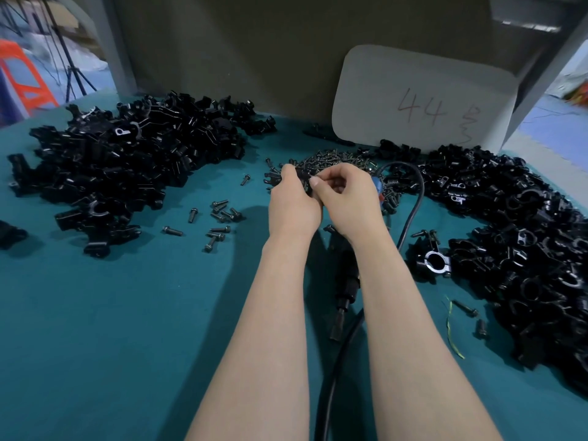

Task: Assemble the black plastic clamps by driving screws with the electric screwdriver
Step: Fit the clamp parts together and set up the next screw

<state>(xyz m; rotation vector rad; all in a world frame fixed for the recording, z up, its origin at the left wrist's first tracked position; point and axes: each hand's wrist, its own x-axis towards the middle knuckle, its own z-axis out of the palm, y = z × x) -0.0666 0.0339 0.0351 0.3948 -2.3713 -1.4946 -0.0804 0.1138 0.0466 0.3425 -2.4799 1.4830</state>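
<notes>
Before the heap of small dark metal screws (pixel 337 158), our left hand (pixel 294 202) and right hand (pixel 348 202) pinch one black plastic clamp (pixel 304 179).

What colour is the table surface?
The table surface is plain teal, best seen in the head view.

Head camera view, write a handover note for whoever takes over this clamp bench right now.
Left hand: grips a black clamp piece above the screw pile.
Right hand: pinches the same piece; any screw under its fingertips is hidden.
Electric screwdriver: lying on the green table beneath the right forearm, not in use.
Clamp parts: left heap, right heap; loose screws between.
Done: one closed clamp sits by the right heap.
Left: seat screws, pick up the driver, drive them; many parts remain.
</notes>
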